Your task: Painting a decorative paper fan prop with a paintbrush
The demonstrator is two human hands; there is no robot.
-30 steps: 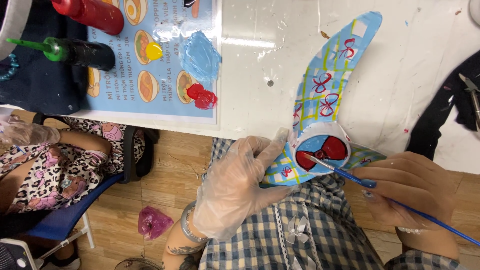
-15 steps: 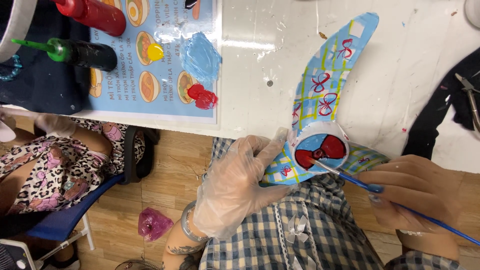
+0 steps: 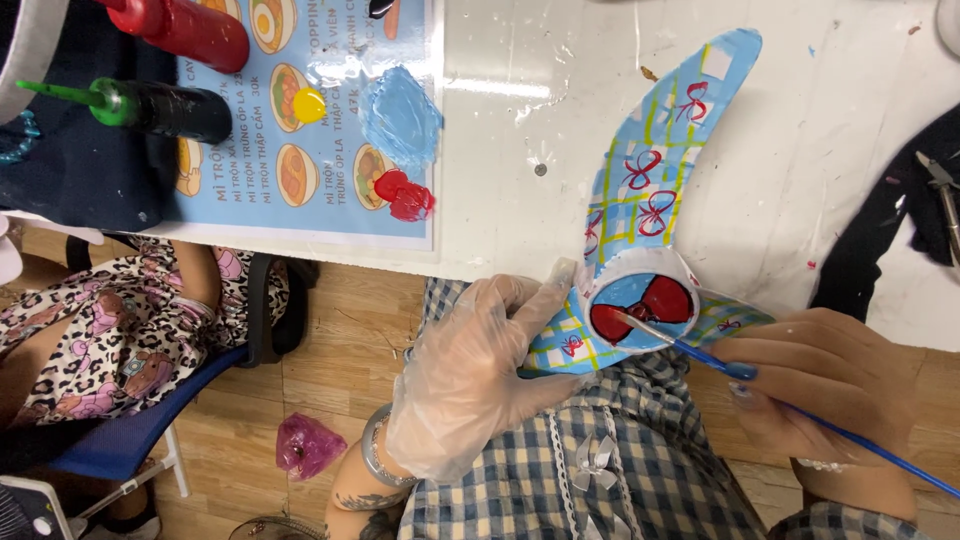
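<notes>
Head view: gloved left hand (image 3: 470,375) grips the painted figure (image 3: 640,250) at the table's (image 3: 800,150) near edge; right hand (image 3: 830,385) pinches a brush (image 3: 700,350), tip on its round face.

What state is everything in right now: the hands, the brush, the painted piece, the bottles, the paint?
Left hand: gloved, gripping the painted figure.
Right hand: bare, holding the paintbrush.
Paintbrush: tip on the red bow.
Painted figure: held at the table edge.
Red bottle: lying down.
Green-tipped bottle: lying down.
Paint blobs: wet-looking on the sheet.
</notes>
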